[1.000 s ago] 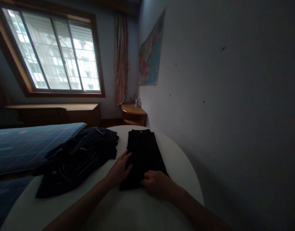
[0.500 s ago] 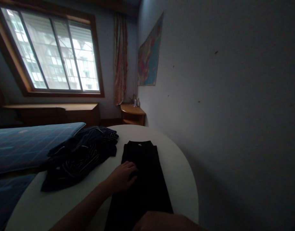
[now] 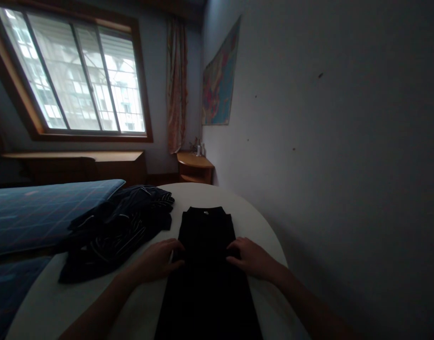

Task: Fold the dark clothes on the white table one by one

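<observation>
A black garment [image 3: 207, 264] lies flat and lengthwise on the round white table [image 3: 263, 222], its collar end pointing away from me. My left hand [image 3: 159, 259] sits at the garment's left edge, about halfway along, with its fingers curled onto the cloth. My right hand [image 3: 249, 257] mirrors it at the right edge, fingers closed on the fabric. The near end of the garment runs out of the bottom of the picture.
A crumpled pile of dark striped clothes [image 3: 114, 229] lies on the table to the left. A blue checked bed [image 3: 43, 212] borders the table's left side. A grey wall [image 3: 326, 165] stands close on the right. A wooden corner shelf [image 3: 195, 166] and a window [image 3: 75, 75] are beyond.
The black garment now lies longer and nearer to me. My left hand slid from its top to its left edge. My right hand came back up to its right edge.
</observation>
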### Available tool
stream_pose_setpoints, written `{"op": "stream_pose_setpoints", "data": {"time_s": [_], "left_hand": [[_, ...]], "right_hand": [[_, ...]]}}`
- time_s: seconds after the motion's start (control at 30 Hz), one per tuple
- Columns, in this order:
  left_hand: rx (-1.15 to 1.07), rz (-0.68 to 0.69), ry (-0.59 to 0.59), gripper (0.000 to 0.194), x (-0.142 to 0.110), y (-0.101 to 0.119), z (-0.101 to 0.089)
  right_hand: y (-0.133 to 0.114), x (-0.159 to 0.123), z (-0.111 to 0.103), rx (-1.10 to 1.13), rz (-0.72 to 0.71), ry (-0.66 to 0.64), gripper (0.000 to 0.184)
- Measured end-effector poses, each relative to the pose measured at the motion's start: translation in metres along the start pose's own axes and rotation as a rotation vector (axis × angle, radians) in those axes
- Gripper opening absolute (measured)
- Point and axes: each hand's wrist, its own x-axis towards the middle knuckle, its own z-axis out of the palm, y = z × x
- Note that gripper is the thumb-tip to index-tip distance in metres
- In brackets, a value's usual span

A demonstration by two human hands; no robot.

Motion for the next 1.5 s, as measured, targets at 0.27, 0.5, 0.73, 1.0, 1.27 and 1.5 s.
{"op": "stream_pose_setpoints", "data": {"time_s": [0.27, 0.5, 0.73, 1.0, 1.27, 1.5], "left_hand": [[-0.179, -0.076, -0.117, 0.023, 0.0, -0.005, -0.001], [-0.159, -0.085, -0.15, 0.023, -0.005, 0.001, -0.003], [-0.283, 0.003, -0.132, 0.021, 0.005, 0.0, -0.016], [-0.455, 0.026, 0.007, 0.029, 0.067, -0.011, -0.043], [-0.453, -0.025, 0.388, 0.029, 0.137, -0.026, -0.061], [-0.485, -0.214, 0.453, 0.023, 0.173, -0.06, -0.014]], "right_hand": [[0.011, 0.006, 0.004, 0.113, 0.143, -0.149, 0.028], [0.009, 0.007, 0.003, 0.217, 0.094, -0.181, 0.026], [0.01, 0.01, -0.004, 0.288, 0.009, -0.094, 0.018], [0.027, 0.056, -0.026, 0.481, -0.054, 0.18, 0.026], [0.05, 0.137, -0.041, 0.583, -0.044, 0.398, 0.025], [0.087, 0.184, 0.001, 0.603, 0.07, 0.385, 0.034]]}}
